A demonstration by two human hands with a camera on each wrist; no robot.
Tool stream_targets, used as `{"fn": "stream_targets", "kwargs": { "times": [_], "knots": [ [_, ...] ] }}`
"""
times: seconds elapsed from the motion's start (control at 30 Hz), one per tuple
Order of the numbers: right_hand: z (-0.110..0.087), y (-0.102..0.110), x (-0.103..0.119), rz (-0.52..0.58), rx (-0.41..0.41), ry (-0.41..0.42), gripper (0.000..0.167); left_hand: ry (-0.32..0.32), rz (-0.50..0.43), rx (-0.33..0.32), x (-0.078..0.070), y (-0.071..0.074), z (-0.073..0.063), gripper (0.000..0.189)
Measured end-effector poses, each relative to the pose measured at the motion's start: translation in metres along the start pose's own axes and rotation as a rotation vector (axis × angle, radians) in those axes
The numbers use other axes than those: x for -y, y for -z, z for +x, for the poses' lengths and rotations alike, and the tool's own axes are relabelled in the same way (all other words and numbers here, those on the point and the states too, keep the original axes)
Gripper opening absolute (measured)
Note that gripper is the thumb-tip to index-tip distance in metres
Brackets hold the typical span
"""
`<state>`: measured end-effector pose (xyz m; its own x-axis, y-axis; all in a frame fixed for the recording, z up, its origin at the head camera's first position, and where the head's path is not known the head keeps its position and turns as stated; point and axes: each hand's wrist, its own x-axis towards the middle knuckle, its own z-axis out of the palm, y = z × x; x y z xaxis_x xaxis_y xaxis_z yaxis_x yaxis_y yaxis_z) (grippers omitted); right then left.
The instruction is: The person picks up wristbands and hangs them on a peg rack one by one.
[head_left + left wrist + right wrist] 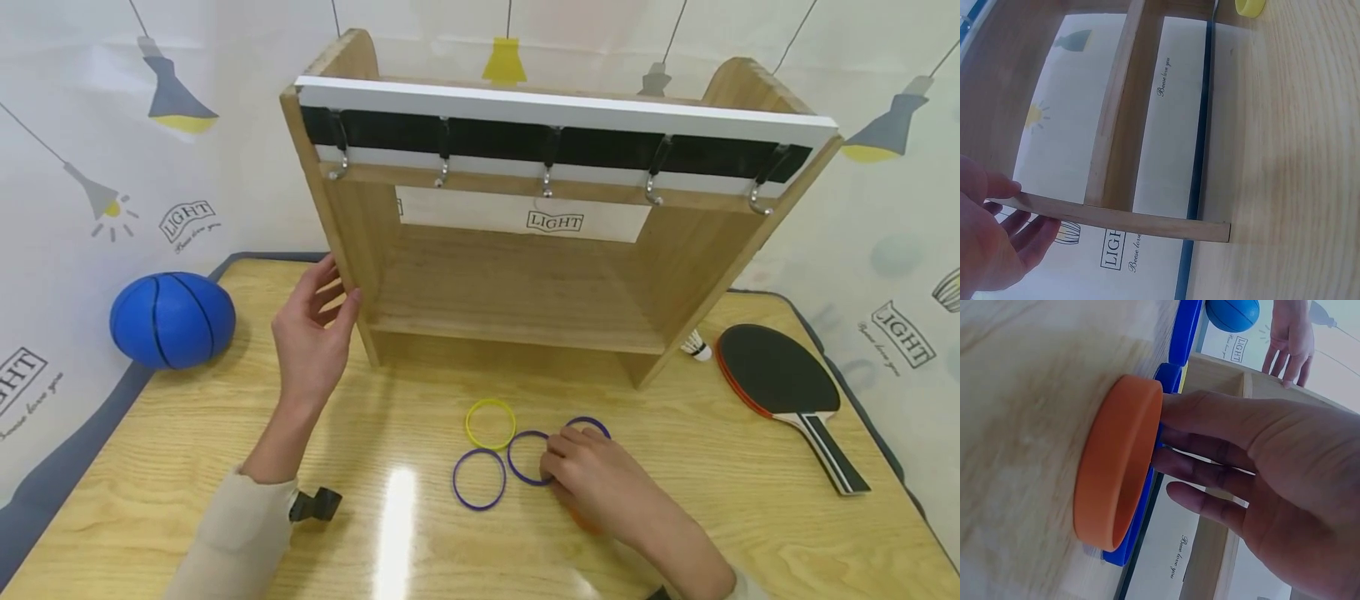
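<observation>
My left hand [315, 325] holds the side panel of a wooden hook rack [517, 283]; thumb on the front edge, fingers along the outside, as the left wrist view also shows. On the table in front of it lie silicone wristbands: one yellow [513, 429], a purple-blue one [454, 483], and two dark blue ones [511, 461]. Over the right-hand bands reaches my right hand [600, 475], its fingers loosely bent and apart. An orange wristband [1107, 462] is beside its thumb, mostly covered in the head view. The fingertips are partly hidden behind the bands.
Metal hooks [547, 181] line the rack's upper front bar. A blue ball [172, 321] sits at the left. Right of the rack are a shuttlecock [696, 345] and black-faced table tennis paddles [780, 371]. Printed cloth [247, 125] hangs behind the table.
</observation>
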<state>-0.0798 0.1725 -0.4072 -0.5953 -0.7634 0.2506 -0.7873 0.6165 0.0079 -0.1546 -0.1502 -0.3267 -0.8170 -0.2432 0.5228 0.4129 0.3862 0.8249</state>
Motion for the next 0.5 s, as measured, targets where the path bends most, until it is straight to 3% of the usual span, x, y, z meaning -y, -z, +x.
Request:
{"fn": "stream_targets", "kwargs": {
  "times": [0.17, 0.33, 0.5],
  "knots": [
    [-0.001, 0.002, -0.001, 0.049, 0.007, -0.001, 0.016, -0.005, -0.004, 0.001, 0.001, -0.001, -0.001, 0.043],
    [-0.001, 0.010, 0.000, 0.198, 0.032, -0.078, 0.010, -0.010, -0.002, -0.001, 0.001, -0.001, 0.000, 0.044],
    [0.000, 0.015, -0.001, 0.306, -0.005, -0.101, 0.012, -0.016, 0.001, -0.003, 0.001, 0.000, 0.000, 0.044]
  ]
}}
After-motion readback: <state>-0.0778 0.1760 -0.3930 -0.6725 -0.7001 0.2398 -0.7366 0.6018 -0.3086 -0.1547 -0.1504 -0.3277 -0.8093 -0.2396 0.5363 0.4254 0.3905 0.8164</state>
